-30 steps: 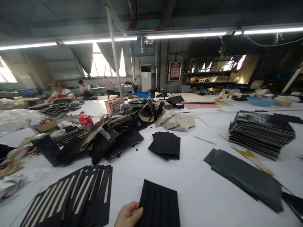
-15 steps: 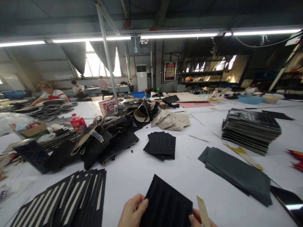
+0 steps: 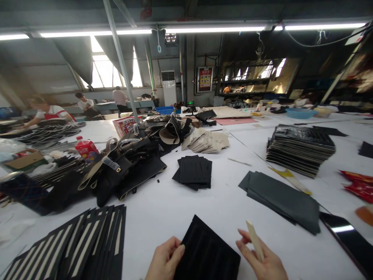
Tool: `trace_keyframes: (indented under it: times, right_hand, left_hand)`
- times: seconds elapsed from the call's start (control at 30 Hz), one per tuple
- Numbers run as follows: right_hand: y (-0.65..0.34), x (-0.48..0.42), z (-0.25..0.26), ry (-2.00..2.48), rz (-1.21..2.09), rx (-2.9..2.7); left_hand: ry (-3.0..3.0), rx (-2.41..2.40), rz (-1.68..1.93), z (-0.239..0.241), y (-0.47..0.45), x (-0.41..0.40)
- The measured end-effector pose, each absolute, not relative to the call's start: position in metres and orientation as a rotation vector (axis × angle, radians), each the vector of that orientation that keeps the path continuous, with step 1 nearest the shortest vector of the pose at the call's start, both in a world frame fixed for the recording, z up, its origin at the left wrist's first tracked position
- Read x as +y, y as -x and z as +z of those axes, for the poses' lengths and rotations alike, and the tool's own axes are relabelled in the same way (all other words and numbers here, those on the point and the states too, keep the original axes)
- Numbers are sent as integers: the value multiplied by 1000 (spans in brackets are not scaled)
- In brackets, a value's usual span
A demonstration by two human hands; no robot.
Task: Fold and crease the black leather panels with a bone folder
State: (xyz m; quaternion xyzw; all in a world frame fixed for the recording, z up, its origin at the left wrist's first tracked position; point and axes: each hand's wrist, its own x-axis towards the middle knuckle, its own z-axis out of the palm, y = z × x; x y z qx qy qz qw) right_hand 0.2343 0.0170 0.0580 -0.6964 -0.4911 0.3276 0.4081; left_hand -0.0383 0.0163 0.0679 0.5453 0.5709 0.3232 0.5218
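Note:
My left hand (image 3: 166, 257) pinches the left edge of a black square panel (image 3: 208, 249) with faint raised ridges, tilted above the white table. To the right of that panel, apart from it, my right hand (image 3: 260, 254) has a pale flat stick (image 3: 255, 240) tucked between its fingers, with thumb and forefinger slightly spread. Beyond the hands lies a small pile of similar black panels (image 3: 192, 171). At the lower left, black pieces with cream strips (image 3: 68, 245) are fanned out in an overlapping row.
Black bag parts (image 3: 128, 167) are heaped at left, near a red bottle (image 3: 86, 148). Beige pieces (image 3: 206, 139) lie behind. On the right are dark green sheets (image 3: 284, 200), a thick black stack (image 3: 300, 149) and a phone (image 3: 346, 237). Co-workers (image 3: 48, 112) sit far left.
My right hand has let go of the panel's right edge and moved right, still with the stick. My left hand keeps its hold. The view has shifted slightly.

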Motion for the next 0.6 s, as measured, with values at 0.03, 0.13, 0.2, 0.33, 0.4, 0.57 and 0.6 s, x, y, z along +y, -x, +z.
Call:
trace_keyframes:
  times: [0.03, 0.13, 0.2, 0.33, 0.4, 0.57, 0.6]
  right_hand:
    - [-238, 22, 71, 1728, 814, -1350]
    - [-240, 37, 111, 1565, 886, -1723]
    - [-236, 43, 133, 1453, 1001, -1903]
    - [-224, 45, 150, 1406, 1429, -2001]
    - [-221, 44, 146, 1375, 1602, -1929]
    - [-224, 55, 137, 1342, 1768, -1613]
    - [-224, 61, 139, 1334, 1750, -1582]
  left_hand:
    - [-1381, 1370, 707, 76, 37, 16]
    - [-1593, 1341, 465, 99, 29, 15]
    - [-1697, 1301, 356, 109, 22, 15]
    - [-1783, 1207, 306, 118, 11, 17]
    - [-1782, 1168, 302, 119, 13, 19]
    - [-1800, 1366, 584, 116, 56, 28]
    - [-1813, 1471, 651, 115, 72, 30]
